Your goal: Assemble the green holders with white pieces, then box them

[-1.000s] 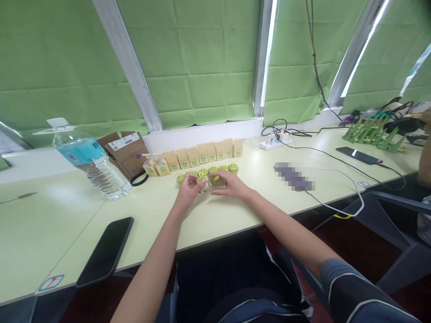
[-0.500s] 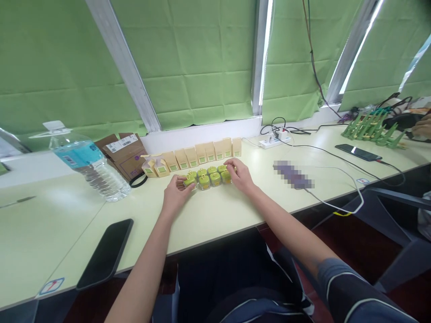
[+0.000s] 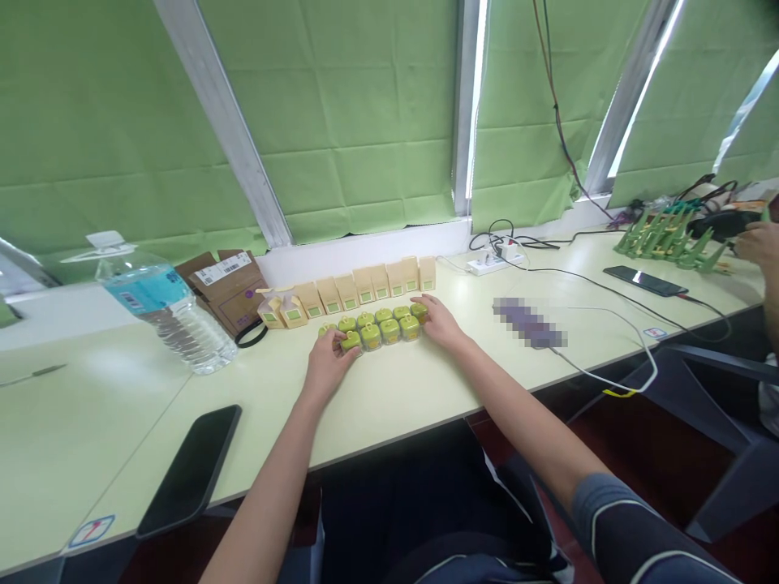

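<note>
Two rows of small clear jars (image 3: 390, 330) with green lids and little loops on top stand close together on the table. My left hand (image 3: 327, 363) is closed around the green-lidded jar (image 3: 350, 341) at the left end of the near row, thumb in front and fingers behind. At the far row's right end, my right hand (image 3: 443, 326) has its fingers on another green-lidded jar (image 3: 418, 311), partly covering it. Behind the jars runs a line of small cream cartons (image 3: 346, 290) with green labels; the two leftmost have raised flaps.
On the left are a large water bottle (image 3: 167, 304), a brown cardboard box (image 3: 234, 284) and a black phone (image 3: 190, 470). A power strip (image 3: 494, 261) with cables sits at the back. Rightward lie another phone (image 3: 646, 281), green spiky pieces (image 3: 666, 235) and another person's hand (image 3: 758, 243).
My left hand has shifted slightly right with the jar at its fingers. More jars show now at both ends of the far row. The other person's hand has come further into view.
</note>
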{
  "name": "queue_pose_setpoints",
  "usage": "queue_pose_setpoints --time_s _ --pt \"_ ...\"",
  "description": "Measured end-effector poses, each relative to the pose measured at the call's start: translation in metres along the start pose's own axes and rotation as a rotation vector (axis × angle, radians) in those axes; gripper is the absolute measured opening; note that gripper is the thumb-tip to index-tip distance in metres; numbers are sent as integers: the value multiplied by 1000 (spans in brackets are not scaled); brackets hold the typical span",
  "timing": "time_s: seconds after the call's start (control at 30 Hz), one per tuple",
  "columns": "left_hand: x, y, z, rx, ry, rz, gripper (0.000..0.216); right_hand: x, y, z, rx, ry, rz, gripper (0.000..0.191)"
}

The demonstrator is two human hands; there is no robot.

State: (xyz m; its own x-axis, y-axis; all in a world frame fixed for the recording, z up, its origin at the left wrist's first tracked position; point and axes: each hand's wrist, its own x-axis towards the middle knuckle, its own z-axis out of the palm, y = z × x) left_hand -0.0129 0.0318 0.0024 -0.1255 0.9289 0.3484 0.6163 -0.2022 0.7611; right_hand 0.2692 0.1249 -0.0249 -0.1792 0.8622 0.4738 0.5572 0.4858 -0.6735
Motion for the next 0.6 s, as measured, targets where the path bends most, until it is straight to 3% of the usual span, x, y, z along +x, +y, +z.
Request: queue_pose_setpoints --time_s 0.5,0.6 --pt "5 -4 9 217 88 126 27 7 13 8 52 -25 -72 75" --pt "2 -1 3 191 123 128 31 5 8 5 83 1 -40 65"
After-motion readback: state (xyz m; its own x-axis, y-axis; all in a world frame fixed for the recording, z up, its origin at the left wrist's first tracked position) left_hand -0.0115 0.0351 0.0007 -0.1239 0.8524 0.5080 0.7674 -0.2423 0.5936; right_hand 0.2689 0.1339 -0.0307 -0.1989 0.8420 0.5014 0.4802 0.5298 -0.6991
